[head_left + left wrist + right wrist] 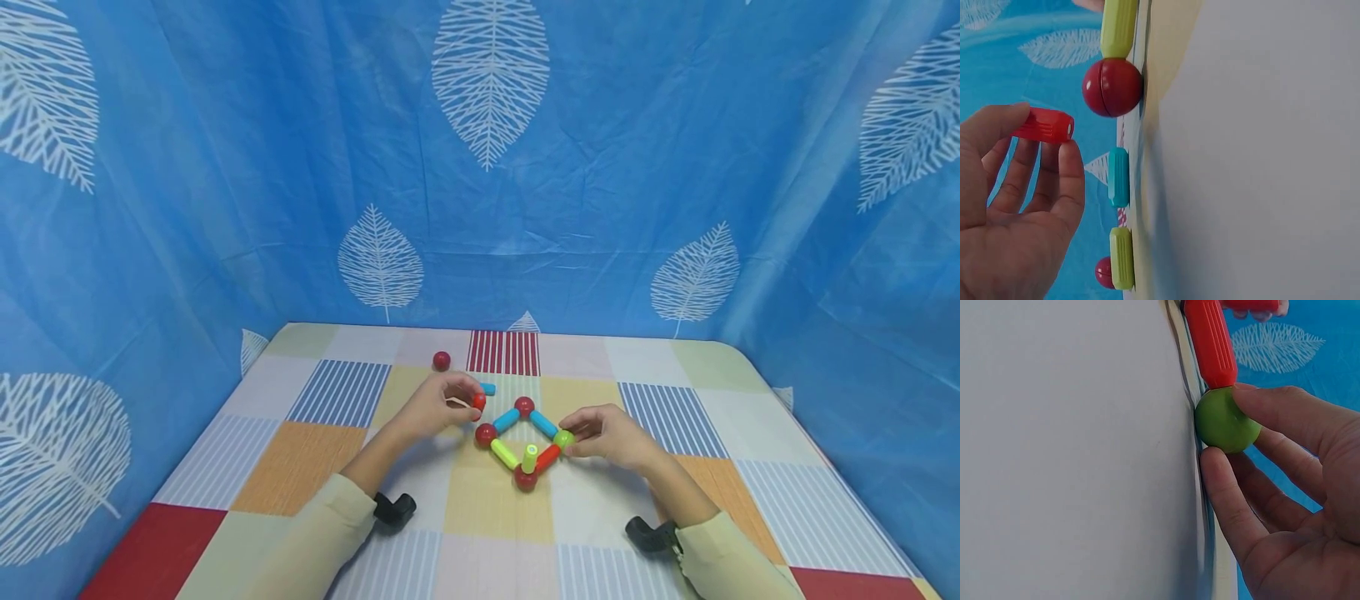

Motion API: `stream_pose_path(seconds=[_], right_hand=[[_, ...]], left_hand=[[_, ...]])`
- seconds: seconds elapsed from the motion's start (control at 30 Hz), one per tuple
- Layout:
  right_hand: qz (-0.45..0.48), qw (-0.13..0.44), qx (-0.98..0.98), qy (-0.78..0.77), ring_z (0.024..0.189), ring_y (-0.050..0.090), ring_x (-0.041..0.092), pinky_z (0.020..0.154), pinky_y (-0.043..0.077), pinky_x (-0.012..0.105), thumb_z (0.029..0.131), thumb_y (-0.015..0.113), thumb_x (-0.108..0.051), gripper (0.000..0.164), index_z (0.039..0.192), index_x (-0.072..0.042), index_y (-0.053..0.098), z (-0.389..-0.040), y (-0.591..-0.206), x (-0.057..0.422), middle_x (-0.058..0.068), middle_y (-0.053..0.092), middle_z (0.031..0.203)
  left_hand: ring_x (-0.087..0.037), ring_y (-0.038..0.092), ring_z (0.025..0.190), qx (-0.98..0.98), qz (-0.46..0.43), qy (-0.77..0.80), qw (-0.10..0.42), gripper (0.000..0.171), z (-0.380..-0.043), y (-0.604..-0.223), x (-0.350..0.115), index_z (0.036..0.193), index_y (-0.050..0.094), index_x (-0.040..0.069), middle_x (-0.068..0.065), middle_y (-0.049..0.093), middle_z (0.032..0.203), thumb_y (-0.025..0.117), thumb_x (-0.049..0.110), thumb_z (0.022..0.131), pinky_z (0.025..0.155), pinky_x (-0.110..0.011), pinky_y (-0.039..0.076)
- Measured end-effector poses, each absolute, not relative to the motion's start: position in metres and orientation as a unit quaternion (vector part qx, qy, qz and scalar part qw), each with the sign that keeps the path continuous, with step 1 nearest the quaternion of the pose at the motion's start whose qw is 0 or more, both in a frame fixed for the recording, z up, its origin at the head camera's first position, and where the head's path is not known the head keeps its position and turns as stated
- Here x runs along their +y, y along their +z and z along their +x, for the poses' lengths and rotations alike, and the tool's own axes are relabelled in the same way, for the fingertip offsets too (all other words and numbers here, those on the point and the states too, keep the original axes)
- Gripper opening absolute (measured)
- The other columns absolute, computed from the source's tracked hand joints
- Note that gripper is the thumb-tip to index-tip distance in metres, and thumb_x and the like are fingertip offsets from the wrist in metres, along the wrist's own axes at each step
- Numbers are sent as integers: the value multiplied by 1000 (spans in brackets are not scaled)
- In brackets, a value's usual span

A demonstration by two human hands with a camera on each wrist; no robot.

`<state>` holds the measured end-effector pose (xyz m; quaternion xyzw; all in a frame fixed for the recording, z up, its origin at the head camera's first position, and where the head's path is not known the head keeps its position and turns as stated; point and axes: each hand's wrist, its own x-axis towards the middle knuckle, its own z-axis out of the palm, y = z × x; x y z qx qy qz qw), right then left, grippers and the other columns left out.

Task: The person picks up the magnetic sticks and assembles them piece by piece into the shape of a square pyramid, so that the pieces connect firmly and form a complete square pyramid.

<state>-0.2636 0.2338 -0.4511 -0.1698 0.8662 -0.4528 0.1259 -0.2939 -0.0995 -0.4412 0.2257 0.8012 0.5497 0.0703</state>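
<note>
My left hand (442,406) pinches a short red rod (1044,125) between thumb and fingers, held up left of a four-sided frame of balls and rods. With thumb and fingertips, my right hand (600,433) grips the green ball (1225,422) at the frame's right corner. Red balls form the far corner (524,406), the left corner (485,434) and the near corner (526,479). Two blue rods (543,424), a yellow-green rod (504,454) and a red rod (1211,347) make the sides. Another yellow-green rod (529,458) stands upright on the near ball.
Beyond my left hand lie a loose blue rod (488,389), a red ball (442,361) and a yellow-green rod (1121,257). A patchwork-patterned cloth (495,517) covers the table. Blue curtains (570,208) with white leaves surround it at the back and sides.
</note>
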Motion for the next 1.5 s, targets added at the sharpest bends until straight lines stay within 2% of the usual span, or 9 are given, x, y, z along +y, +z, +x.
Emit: stream_pose_path(seconds=[0.13,0.87,1.07,1.2,1.5], right_hand=[[-172,125,865,-454,97,70,22,78,59,23,83,84,-12,38,118,-2,73,-263,-451,234,13,74,111],[-171,127,863,-459,98,68,21,76,58,24,84,84,-12,37,118,-2,73,-263,-453,234,12,74,110],[-176,124,865,-454,97,68,20,77,58,23,85,84,-15,36,118,-3,74,-263,-453,233,12,75,110],[-178,112,873,-441,96,69,19,78,57,23,85,84,-18,34,115,-4,75,-265,-452,233,10,76,107],[-164,80,886,-425,93,69,17,76,57,24,87,81,-16,27,111,-6,77,-277,-450,230,8,77,104]], left_hand=[[-19,69,102,789,238,562,76,21,-291,-441,-96,108,71,8,-9,70,111,78,4,88,96,-37,59],[-20,68,106,779,232,573,107,20,-285,-444,-89,106,71,10,-6,69,112,78,4,88,95,-37,60],[-22,68,108,782,236,565,118,27,-287,-446,-92,114,69,5,-8,70,116,78,2,88,96,-36,59],[-22,69,108,802,244,529,132,32,-286,-448,-95,119,68,4,-8,73,114,75,0,88,96,-37,59],[-14,69,97,809,305,477,159,23,-281,-448,-98,110,74,9,-4,76,105,71,-2,91,92,-32,59]])
